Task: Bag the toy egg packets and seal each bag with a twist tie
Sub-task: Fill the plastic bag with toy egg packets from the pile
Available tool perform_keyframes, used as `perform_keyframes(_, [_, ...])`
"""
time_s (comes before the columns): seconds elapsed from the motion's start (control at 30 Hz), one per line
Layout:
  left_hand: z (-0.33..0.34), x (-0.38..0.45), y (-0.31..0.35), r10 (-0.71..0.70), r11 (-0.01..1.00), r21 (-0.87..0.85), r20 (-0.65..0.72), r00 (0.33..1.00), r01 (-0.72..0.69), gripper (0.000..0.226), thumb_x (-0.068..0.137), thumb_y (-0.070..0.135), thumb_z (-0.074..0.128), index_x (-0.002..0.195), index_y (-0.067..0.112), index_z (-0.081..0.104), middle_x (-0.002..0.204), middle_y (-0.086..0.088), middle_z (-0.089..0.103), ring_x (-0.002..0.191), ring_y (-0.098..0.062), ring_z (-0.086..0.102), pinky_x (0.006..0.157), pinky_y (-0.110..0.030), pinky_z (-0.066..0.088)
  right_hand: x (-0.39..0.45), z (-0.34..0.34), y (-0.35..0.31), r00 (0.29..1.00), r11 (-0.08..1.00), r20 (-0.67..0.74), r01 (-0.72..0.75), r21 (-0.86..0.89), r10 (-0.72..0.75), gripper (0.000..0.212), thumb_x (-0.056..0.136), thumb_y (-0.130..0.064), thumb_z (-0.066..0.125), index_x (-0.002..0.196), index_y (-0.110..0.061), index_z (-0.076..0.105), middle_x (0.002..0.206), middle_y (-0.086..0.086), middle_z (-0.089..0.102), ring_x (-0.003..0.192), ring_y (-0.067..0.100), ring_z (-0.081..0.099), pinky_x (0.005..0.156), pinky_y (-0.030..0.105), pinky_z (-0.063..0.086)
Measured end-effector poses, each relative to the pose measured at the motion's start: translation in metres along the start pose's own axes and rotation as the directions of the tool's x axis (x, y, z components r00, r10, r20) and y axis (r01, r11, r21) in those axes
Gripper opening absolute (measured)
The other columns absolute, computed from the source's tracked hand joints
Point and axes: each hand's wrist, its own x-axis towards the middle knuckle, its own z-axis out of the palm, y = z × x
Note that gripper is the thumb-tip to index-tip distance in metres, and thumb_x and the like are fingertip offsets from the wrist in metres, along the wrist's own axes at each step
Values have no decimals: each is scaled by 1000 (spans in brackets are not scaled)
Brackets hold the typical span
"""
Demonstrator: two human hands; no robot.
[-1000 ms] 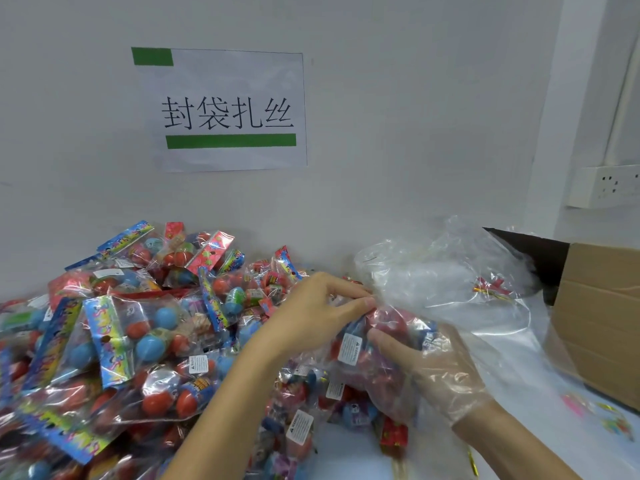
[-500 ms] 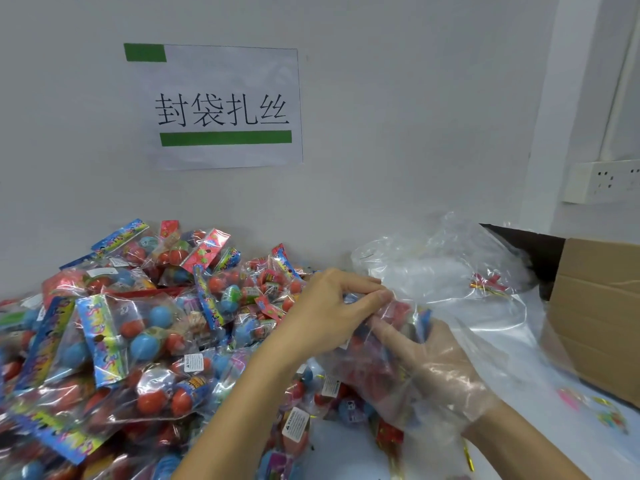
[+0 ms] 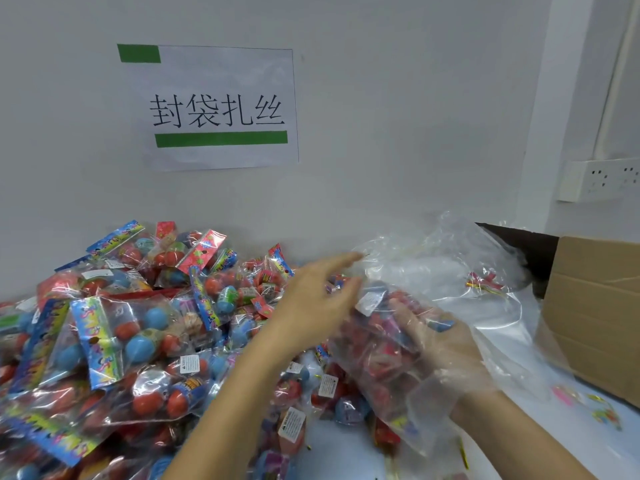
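- Now the right hand (image 3: pixel 438 336) is inside the clear bag (image 3: pixel 388 362), curled round a bundle of egg packets there.
- Left hand (image 3: pixel 318 303) hovers at the bag mouth, fingers spread, gripping nothing.
- Big pile of toy egg packets (image 3: pixel 114 341) waits on the left, not bagged.
- Twist ties (image 3: pixel 483 284) lie far right on loose plastic, near a cardboard box (image 3: pixel 595 317).
- I judge this bag half filled and not tied.
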Motion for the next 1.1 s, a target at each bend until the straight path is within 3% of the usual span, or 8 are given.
perform_keyframes(0.13, [-15,-7,-29,-220,944,-231,93,971,236,52,91,51,62,139,39,47,137,19,50,115,8,50,86,-14,40,-4,-3,-4,998,982,66,-34,184,22,28,81,-22,81,96,0,71,77,13,76,68,22,73,62,31,60])
perform_keyframes(0.27, [-9,-16,-33,-121,924,-316,290,949,214,50,86,55,64,133,60,47,121,42,55,105,25,52,79,-6,47,-5,-5,-7,979,964,202,-90,251,39,34,75,-25,80,103,-8,76,95,18,77,82,35,75,61,44,61])
perform_keyframes(0.53, [4,-4,-27,-71,963,-249,122,990,100,26,86,35,73,112,39,75,135,21,60,133,5,44,117,-40,33,-3,17,-28,985,987,64,-159,25,157,40,75,-25,86,84,5,62,49,10,61,44,25,64,44,37,57])
perform_keyframes(0.67, [5,-3,-23,-72,984,-157,71,995,82,24,93,32,67,115,38,73,139,19,56,133,3,43,118,-35,30,-2,28,-36,979,979,31,-202,-24,203,34,82,-25,82,76,-3,56,50,10,64,62,31,70,66,45,62])
perform_keyframes(0.77, [3,-4,-24,-59,998,-22,24,998,60,42,94,39,65,136,38,58,142,20,51,134,-1,40,117,-32,29,-1,33,-36,969,968,107,-231,96,221,25,88,-20,76,80,-3,59,52,7,69,46,19,69,41,29,53])
perform_keyframes(0.9, [-5,-5,-18,31,999,18,-33,999,-31,43,96,26,62,134,43,50,129,30,41,128,3,33,108,-14,25,1,36,-35,961,962,194,-226,151,195,24,98,-28,62,91,-6,67,85,15,77,68,22,75,49,28,56])
perform_keyframes(0.97, [-14,-4,-12,82,996,36,33,996,-83,52,91,14,61,131,46,49,134,30,41,131,5,31,104,-9,22,5,37,-34,965,977,228,-163,135,130,26,101,-24,54,106,-2,68,108,19,72,97,29,72,71,31,60])
perform_keyframes(1.1, [-27,-6,-1,100,986,90,336,937,-138,84,81,18,71,141,61,30,152,33,24,138,11,17,101,-4,18,7,39,-38,935,971,318,-204,121,156,24,100,-12,51,115,0,65,103,19,74,92,30,73,74,38,61])
